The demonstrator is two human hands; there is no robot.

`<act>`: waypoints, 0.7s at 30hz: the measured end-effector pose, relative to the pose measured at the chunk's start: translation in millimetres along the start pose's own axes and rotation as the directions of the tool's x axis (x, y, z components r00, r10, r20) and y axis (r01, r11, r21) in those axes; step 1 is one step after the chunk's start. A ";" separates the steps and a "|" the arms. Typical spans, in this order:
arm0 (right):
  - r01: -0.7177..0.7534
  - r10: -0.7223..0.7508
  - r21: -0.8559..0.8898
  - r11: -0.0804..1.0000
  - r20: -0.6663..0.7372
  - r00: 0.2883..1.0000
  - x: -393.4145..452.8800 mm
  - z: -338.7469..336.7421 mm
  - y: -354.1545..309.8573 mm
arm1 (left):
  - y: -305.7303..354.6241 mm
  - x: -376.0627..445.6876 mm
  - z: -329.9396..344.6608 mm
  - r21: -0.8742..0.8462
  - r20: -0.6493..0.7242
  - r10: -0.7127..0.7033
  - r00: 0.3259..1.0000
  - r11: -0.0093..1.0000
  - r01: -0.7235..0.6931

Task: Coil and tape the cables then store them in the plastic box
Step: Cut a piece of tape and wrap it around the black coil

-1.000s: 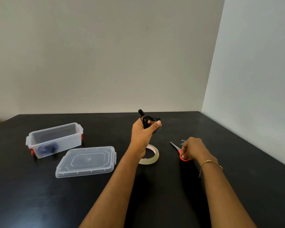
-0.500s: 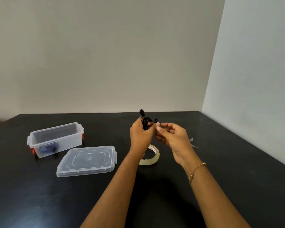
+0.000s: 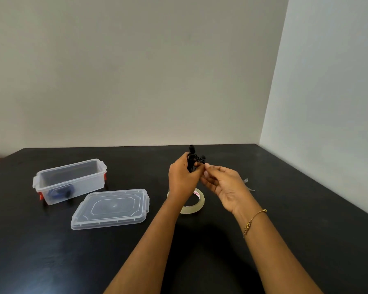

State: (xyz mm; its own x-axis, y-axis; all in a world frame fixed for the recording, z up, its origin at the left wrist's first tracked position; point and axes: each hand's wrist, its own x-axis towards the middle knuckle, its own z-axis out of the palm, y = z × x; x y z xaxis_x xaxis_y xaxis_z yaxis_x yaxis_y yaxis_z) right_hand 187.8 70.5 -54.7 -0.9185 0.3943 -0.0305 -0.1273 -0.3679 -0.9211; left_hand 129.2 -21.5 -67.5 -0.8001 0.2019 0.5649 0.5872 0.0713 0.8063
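My left hand (image 3: 182,177) holds a coiled black cable (image 3: 192,158) upright above the table, with a plug sticking out on top. My right hand (image 3: 225,185) is beside it, thumb and forefinger pinched together at the coil's right side on what looks like a small strip of clear tape. Just below my left wrist, a roll of clear tape (image 3: 197,205) lies flat. At the left stands the clear plastic box (image 3: 72,166), open, with a blue coiled cable (image 3: 60,193) inside. Its lid (image 3: 113,209) lies on the table in front of it.
Scissor blades (image 3: 248,184) stick out from behind my right hand on the black table (image 3: 306,209). Walls close in the table at the back and on the right.
My right hand let go of the orange-handled scissors on the table and came up to the coil in my left hand. The left hand stayed roughly in place.
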 end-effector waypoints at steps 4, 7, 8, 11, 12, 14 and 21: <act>0.033 -0.032 -0.015 0.999 0.032 0.999 1.9 -2.9 0.4 | 3.1 1.0 -2.5 -0.146 -0.060 -0.133 0.989 0.982 0.123; 0.104 -0.106 -0.169 0.980 0.002 0.994 1.2 -3.1 0.2 | 5.3 0.3 -2.0 -0.284 -0.056 -0.230 0.972 0.937 0.206; 0.147 -0.158 -0.273 0.951 -0.017 0.987 1.8 -3.4 0.8 | 6.1 0.2 -1.8 -0.313 -0.044 -0.248 0.968 0.923 0.223; 0.303 -0.398 -0.623 0.721 -0.015 0.917 5.5 -6.6 3.5 | 7.0 1.6 -2.5 -0.322 0.016 -0.284 0.959 0.906 0.274; 0.343 -0.473 -0.716 0.608 0.020 0.881 6.8 -7.6 4.6 | 6.8 1.9 -2.4 -0.298 0.030 -0.290 0.956 0.911 0.286; 0.371 -0.583 -0.853 0.367 0.100 0.806 9.2 -11.0 7.1 | 6.2 2.0 -1.4 -0.228 0.025 -0.301 0.953 0.927 0.299; 0.374 -0.375 -0.517 0.770 0.106 0.921 -0.3 -13.3 -9.1 | 3.1 10.3 -24.7 -0.276 0.304 -0.473 0.827 0.787 0.552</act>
State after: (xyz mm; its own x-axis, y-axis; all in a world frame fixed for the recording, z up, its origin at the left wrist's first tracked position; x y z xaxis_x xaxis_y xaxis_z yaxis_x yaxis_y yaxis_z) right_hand 194.2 85.0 -51.6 -0.8377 0.4115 0.3590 -0.2479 0.2990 -0.9215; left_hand 119.8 -43.3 -54.9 -0.9022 0.4302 0.0318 -0.0136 -0.1021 0.9947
